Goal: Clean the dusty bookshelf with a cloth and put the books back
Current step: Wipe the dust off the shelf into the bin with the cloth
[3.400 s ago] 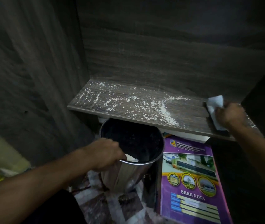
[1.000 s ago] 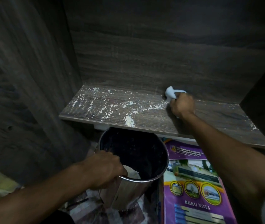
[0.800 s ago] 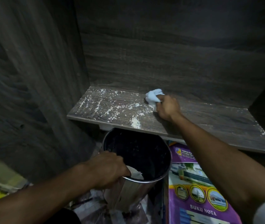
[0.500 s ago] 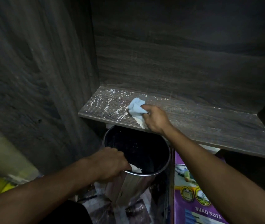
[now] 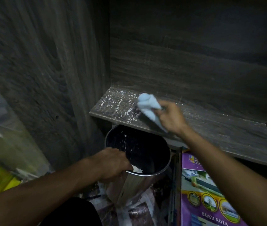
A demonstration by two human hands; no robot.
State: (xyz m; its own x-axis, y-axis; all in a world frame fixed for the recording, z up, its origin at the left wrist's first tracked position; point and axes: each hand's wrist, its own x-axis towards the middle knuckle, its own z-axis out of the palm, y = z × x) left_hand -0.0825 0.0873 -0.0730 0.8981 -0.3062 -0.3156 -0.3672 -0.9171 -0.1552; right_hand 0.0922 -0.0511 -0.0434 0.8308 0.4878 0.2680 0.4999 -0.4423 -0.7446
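Right hand [image 5: 170, 118] grips bunched cloth [image 5: 149, 106] on shelf [image 5: 219, 132], left of centre. Dust [image 5: 118, 103] lies left of cloth, out to shelf's left edge. Left hand [image 5: 113, 163] grasps bin [image 5: 129, 188] rim below shelf's front edge.

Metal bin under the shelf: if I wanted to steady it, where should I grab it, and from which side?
Probably the near rim of the metal bin, from above on the person's side, where the left hand grips it. The open top lets fingers hook over the thin edge; the polished wall looks slippery, and the far rim sits under the shelf.
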